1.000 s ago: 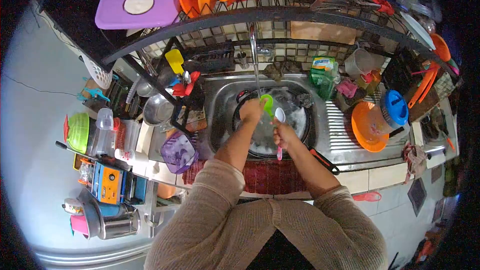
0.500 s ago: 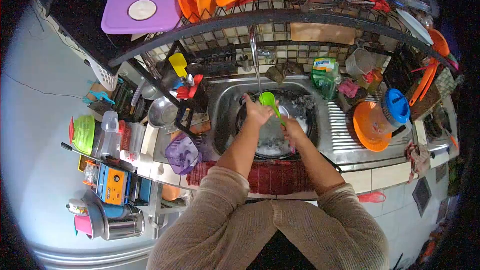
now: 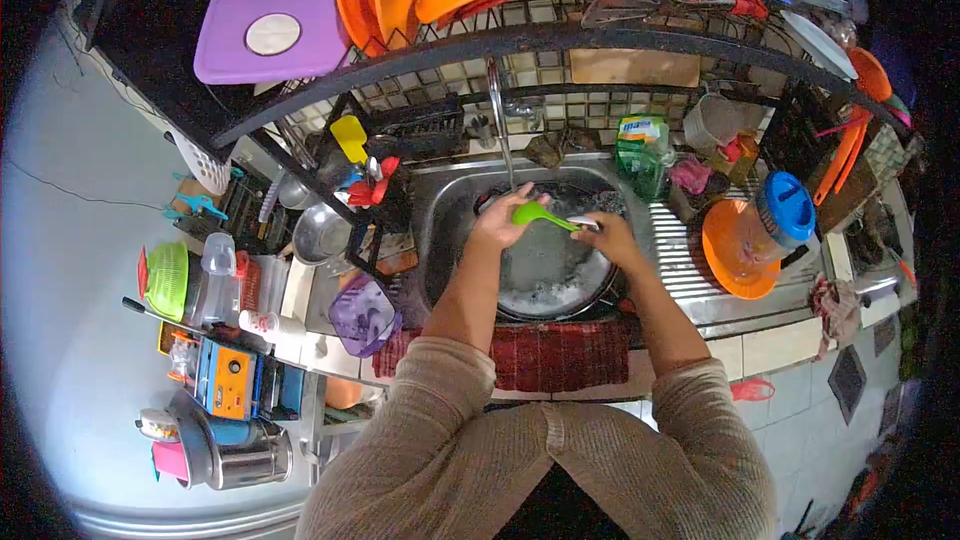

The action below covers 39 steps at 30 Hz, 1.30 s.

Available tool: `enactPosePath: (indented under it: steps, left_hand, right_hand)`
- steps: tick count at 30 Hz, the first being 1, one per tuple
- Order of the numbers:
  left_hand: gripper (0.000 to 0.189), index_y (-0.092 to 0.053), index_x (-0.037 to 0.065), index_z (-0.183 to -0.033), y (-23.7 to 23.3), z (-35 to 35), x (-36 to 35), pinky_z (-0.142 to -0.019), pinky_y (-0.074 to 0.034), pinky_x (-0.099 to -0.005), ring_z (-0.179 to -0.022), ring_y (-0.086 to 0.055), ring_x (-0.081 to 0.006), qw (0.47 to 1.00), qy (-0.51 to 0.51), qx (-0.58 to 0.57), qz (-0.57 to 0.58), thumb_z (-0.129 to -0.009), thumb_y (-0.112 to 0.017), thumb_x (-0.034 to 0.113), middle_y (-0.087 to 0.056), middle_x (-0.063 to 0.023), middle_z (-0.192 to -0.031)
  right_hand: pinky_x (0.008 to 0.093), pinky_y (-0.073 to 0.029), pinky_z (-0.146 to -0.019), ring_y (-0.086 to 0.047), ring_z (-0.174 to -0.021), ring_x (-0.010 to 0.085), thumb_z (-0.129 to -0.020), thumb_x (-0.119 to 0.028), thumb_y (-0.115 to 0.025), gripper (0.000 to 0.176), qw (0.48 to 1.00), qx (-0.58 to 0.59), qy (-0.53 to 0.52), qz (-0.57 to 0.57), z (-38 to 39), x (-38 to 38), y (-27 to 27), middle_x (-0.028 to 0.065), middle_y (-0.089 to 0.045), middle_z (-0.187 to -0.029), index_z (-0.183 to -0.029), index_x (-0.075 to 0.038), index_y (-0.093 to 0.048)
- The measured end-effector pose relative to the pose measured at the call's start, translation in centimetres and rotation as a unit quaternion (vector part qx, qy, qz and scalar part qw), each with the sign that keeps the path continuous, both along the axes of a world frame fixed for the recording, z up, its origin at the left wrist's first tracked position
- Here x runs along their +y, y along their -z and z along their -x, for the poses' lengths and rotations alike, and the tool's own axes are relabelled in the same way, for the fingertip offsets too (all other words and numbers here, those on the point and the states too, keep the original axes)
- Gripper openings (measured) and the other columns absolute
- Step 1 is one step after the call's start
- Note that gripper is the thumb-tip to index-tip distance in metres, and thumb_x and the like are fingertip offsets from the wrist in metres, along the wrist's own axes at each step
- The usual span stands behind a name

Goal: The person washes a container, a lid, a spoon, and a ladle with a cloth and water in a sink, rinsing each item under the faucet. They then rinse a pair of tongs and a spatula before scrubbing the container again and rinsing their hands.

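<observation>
A bright green ladle (image 3: 532,212) is held over the sink, its bowl to the left and its handle running right. My right hand (image 3: 610,238) is closed around the handle, with a white piece showing at its fingers. Under the stream of the tap (image 3: 497,105), my left hand (image 3: 498,220) is open, fingers stretched up and to the right, its palm right at the ladle's bowl. Below both hands sits a wide, dark-rimmed pan (image 3: 560,317) with cloudy, foamy water inside the metal sink (image 3: 432,260).
A purple container (image 3: 364,315) stands left of the sink. On the right are a green soap pouch (image 3: 642,155), an orange plate (image 3: 735,275) and a blue-lidded jug (image 3: 787,208). A dish rack (image 3: 560,37) arches overhead; a red cloth (image 3: 540,355) lines the front edge.
The ladle has turned from steeply slanted to nearly level. My right hand has moved up and right; my left hand has shifted slightly left and its fingers have spread.
</observation>
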State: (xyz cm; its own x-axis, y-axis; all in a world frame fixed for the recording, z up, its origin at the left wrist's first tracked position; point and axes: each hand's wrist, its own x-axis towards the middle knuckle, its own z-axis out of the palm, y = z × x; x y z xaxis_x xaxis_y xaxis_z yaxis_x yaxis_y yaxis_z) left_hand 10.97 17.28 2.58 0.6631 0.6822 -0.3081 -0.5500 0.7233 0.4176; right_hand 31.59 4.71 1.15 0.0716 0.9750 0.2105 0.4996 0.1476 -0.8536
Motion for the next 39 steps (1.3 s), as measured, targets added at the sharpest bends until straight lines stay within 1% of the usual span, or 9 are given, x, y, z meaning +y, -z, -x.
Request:
enactPosePath:
  steps: [5,8,18,24,29,32,36,38,39]
  left_hand:
    - [0.033,-0.063,0.008,-0.097,-1.1,-1.3,0.1,-0.075,-0.046,-0.0299,-0.087,-0.059,-0.0149,0.953,0.040,0.283,-0.100,-0.079,-0.066,0.036,-0.064,-0.0026,-0.094]
    - [0.039,-0.065,0.015,-0.091,-1.2,-1.6,1.1,-0.063,-0.037,-0.0275,-0.073,-0.054,-0.0116,0.900,0.072,0.415,-0.111,-0.073,-0.068,0.049,-0.063,0.0026,-0.088]
    - [0.040,-0.054,0.018,-0.075,-0.5,-2.2,1.3,-0.061,-0.033,-0.0298,-0.068,-0.046,-0.0121,0.880,0.046,0.445,-0.161,-0.067,-0.071,0.052,-0.048,0.0039,-0.065]
    - [0.039,-0.053,0.017,-0.087,-1.1,-1.6,1.3,-0.063,-0.044,-0.0355,-0.070,-0.049,-0.0153,0.871,0.137,0.461,-0.100,-0.070,-0.070,0.048,-0.051,0.0004,-0.079]
    - [0.044,-0.052,0.014,-0.108,0.0,-1.2,0.4,-0.071,-0.054,-0.0378,-0.073,-0.060,-0.0250,0.897,0.033,0.429,-0.100,-0.076,-0.068,0.039,-0.057,-0.0063,-0.092]
    - [0.040,-0.049,0.006,-0.111,4.1,0.6,1.5,-0.063,-0.057,-0.0383,-0.084,-0.063,-0.0251,0.918,0.111,0.365,-0.108,-0.081,-0.063,0.028,-0.056,-0.0103,-0.104]
    - [0.024,-0.052,0.001,-0.104,5.1,1.0,2.9,-0.052,-0.056,-0.0339,-0.060,-0.064,-0.0209,0.813,-0.022,0.554,-0.177,-0.082,-0.059,0.011,-0.064,-0.0104,-0.076]
    - [0.019,-0.054,0.000,-0.097,4.2,2.2,2.1,-0.045,-0.053,-0.0318,-0.053,-0.063,-0.0204,0.821,-0.026,0.516,-0.245,-0.081,-0.059,0.010,-0.064,-0.0097,-0.070]
    - [0.016,-0.055,0.001,-0.094,3.6,2.6,1.7,-0.044,-0.052,-0.0315,-0.053,-0.063,-0.0199,0.684,0.008,0.605,-0.408,-0.083,-0.057,0.013,-0.063,-0.0101,-0.067]
  right_hand:
    - [0.0398,-0.047,-0.075,-0.061,-0.081,0.0321,-0.066,-0.033,-0.073,0.035,0.990,-0.138,0.006,-0.040,-0.4,0.6,-3.0,0.0119,-0.064,-0.085,-0.093,-0.012,-0.066]
    - [0.0400,-0.046,-0.075,-0.060,-0.083,0.0329,-0.066,-0.035,-0.073,0.037,0.984,-0.169,0.019,-0.052,-0.6,0.9,-3.1,0.0135,-0.064,-0.086,-0.094,-0.012,-0.066]
    - [0.0419,-0.046,-0.068,-0.060,-0.075,0.0352,-0.065,-0.041,-0.073,0.042,0.973,-0.222,0.062,-0.024,-0.7,0.9,-3.7,0.0171,-0.063,-0.077,-0.090,-0.007,-0.066]
    - [0.0426,-0.046,-0.075,-0.058,-0.086,0.0319,-0.066,-0.039,-0.072,0.040,0.968,-0.239,0.069,0.013,-0.3,1.4,-3.2,0.0135,-0.062,-0.085,-0.091,-0.009,-0.066]
    - [0.0377,-0.049,-0.072,-0.057,-0.088,0.0285,-0.063,-0.018,-0.069,0.029,0.933,-0.329,0.100,-0.108,2.6,1.9,-2.8,0.0094,-0.061,-0.091,-0.090,-0.010,-0.063]
    - [0.0376,-0.049,-0.069,-0.057,-0.089,0.0285,-0.062,-0.009,-0.064,0.031,0.922,-0.363,0.093,-0.097,4.4,2.4,-3.8,0.0086,-0.059,-0.095,-0.093,-0.010,-0.061]
    - [0.0418,-0.049,-0.068,-0.057,-0.088,0.0323,-0.063,-0.004,-0.061,0.034,0.942,-0.307,0.026,-0.132,5.8,2.2,-3.1,0.0108,-0.056,-0.093,-0.096,-0.010,-0.058]
    - [0.0426,-0.049,-0.066,-0.059,-0.081,0.0349,-0.066,-0.006,-0.063,0.032,0.957,-0.280,0.022,-0.069,6.7,2.1,-2.4,0.0132,-0.055,-0.097,-0.097,-0.010,-0.057]
    - [0.0428,-0.049,-0.066,-0.059,-0.080,0.0359,-0.069,-0.009,-0.063,0.031,0.968,-0.223,0.010,-0.110,7.1,2.7,-1.2,0.0150,-0.056,-0.096,-0.099,-0.009,-0.057]
